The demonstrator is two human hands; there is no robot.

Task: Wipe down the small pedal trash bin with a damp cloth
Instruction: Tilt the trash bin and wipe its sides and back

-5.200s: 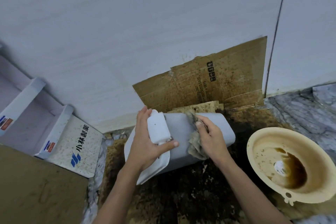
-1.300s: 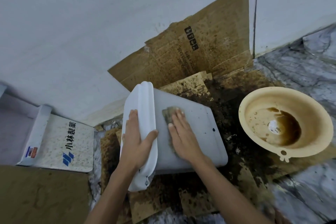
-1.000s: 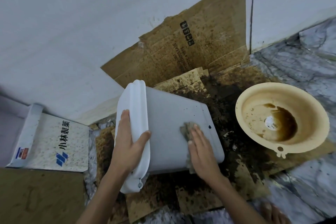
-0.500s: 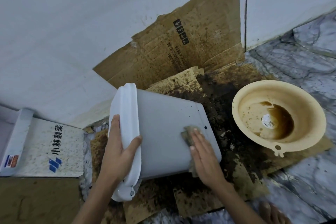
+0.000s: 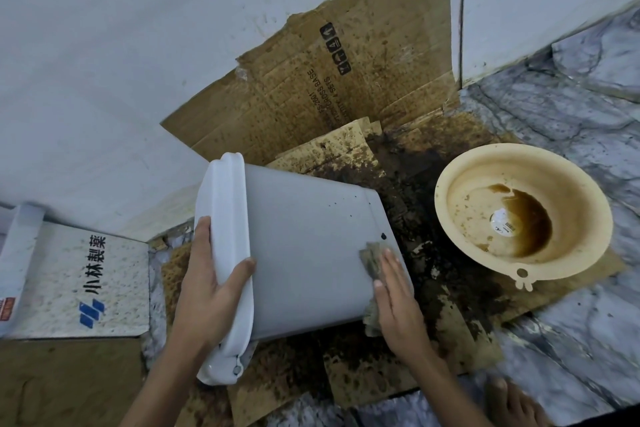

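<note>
The small grey pedal bin (image 5: pixel 304 246) lies tipped on its side on stained cardboard, its white lid (image 5: pixel 225 253) facing left. My left hand (image 5: pixel 207 291) grips the lid's rim, thumb over its right edge. A dirty grey-brown cloth (image 5: pixel 371 263) is pressed flat against the bin's side near its bottom corner under my right hand (image 5: pixel 396 302), fingers straight. Part of the cloth hangs below the bin's edge. The pedal is hidden.
A cream plastic basin (image 5: pixel 519 218) holding brown water sits to the right. Soiled cardboard (image 5: pixel 346 80) leans against the white wall (image 5: pixel 121 45). A white printed box flap (image 5: pixel 86 277) lies on the left. A bare foot (image 5: pixel 512 402) shows at lower right on marble floor.
My right hand has slid the cloth from the middle of the bin's side toward its bottom corner. My left hand keeps its grip on the lid.
</note>
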